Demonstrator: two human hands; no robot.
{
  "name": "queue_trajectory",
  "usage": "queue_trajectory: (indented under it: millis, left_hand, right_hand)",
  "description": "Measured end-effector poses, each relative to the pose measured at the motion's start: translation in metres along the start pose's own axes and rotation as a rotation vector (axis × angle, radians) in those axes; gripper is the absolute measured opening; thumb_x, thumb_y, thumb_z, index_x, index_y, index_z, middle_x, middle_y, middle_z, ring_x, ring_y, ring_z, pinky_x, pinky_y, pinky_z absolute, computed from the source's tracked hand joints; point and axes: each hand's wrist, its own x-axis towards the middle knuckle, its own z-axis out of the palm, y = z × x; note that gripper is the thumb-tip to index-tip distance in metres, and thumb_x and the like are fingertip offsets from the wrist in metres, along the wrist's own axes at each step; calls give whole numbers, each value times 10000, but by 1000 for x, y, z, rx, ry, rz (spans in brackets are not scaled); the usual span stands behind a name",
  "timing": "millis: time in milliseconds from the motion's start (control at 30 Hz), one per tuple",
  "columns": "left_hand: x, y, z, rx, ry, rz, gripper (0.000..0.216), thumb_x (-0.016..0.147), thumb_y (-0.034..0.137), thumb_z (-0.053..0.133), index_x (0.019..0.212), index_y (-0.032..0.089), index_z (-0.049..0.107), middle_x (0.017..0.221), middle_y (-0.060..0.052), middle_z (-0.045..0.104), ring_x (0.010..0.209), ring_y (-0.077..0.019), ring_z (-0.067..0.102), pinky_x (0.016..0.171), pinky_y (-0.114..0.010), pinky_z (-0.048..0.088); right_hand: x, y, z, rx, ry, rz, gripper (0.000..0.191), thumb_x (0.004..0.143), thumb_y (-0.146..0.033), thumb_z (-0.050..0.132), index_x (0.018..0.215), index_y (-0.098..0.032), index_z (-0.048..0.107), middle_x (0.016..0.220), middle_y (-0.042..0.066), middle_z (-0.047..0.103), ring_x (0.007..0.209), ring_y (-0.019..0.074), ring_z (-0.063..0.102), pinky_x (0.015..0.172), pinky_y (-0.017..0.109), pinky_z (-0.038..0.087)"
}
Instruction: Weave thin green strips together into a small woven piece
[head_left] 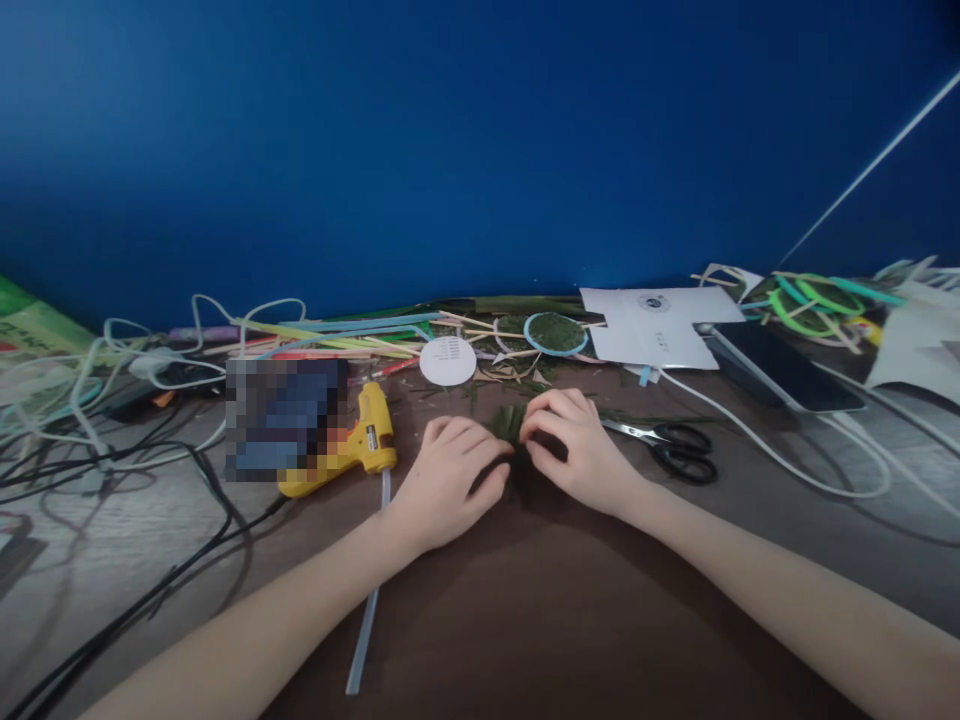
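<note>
In the middle of the desk, my left hand (450, 485) and my right hand (574, 445) face each other over a small bunch of dark green leafy strips (516, 478). Thumb and fingers of each hand are pinched on the bunch, the left on its left side and the right on its right. Part of the bunch is hidden behind my fingertips. Black-handled scissors (671, 445) lie just right of my right hand. A yellow hot glue gun (375, 440) rests left of my left hand, with a clear glue stick (363, 640) trailing toward me beneath my forearm.
Behind my hands lie a white paper disc (448, 361), a blue-rimmed green disc (555, 334) and a white card sheet (660, 335). A phone (784, 365) sits to the right with a white cable. Tangled cables (187, 450) cover the left. A blue panel (480, 150) stands behind.
</note>
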Motion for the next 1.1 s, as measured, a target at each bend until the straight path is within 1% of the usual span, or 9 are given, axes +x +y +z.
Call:
queue_trajectory:
  millis: [33,100,167,267,433,567,900,1100]
  left_hand:
    - [1,-1,0,-11,30,-38,200,870,221,404,963,204,580,941,-23,629,947,-188,502,876,-360,320]
    - [2,-3,2,-21,96,-146,172,853,188,417,933,202,569,941,-23,619,950,-195,494,852,-360,334]
    - [4,-6,3,-22,140,-240,150,825,161,447,914,202,560,952,-25,606,959,-205,483,842,-365,342]
    - [5,-8,6,-17,134,-295,135,793,163,504,911,202,557,984,-25,590,973,-218,469,841,-374,345]
    - [5,-9,9,29,78,-312,158,772,251,594,917,201,558,976,-27,588,962,-234,467,813,-385,345]
    - [4,-11,11,76,78,-306,193,742,300,646,875,195,554,954,-27,594,952,-240,474,806,-386,342]
    - [5,-9,8,24,38,-283,140,750,257,650,853,210,567,936,-4,605,947,-218,499,818,-371,339]
    - [4,-9,10,44,62,-284,188,743,264,659,893,206,562,950,-13,617,951,-226,503,832,-383,338]
  right_hand:
    - [0,0,1,-10,-14,10,14,766,-204,552,754,-204,560,929,49,564,915,219,445,794,382,352]
    - [0,1,2,-23,-34,11,73,742,-259,597,783,-211,560,962,55,559,936,230,441,796,393,354]
    - [0,2,3,-21,-39,-3,78,735,-245,598,804,-221,568,984,54,557,960,234,438,809,398,353]
    - [-1,3,3,-2,-46,-21,72,751,-203,564,812,-232,589,1012,48,560,997,231,432,834,399,349]
    - [0,4,2,14,-49,-3,63,775,-233,557,833,-228,581,1051,58,554,1028,240,434,855,415,349]
    - [0,5,5,-17,-40,19,120,770,-268,572,882,-225,558,1066,68,554,1029,246,443,848,423,365]
    - [0,5,6,-18,-67,32,136,761,-263,584,889,-230,553,1079,66,549,1051,253,436,872,421,359]
    - [0,5,6,15,-70,27,142,763,-247,575,901,-234,547,1086,65,544,1051,258,425,875,436,350]
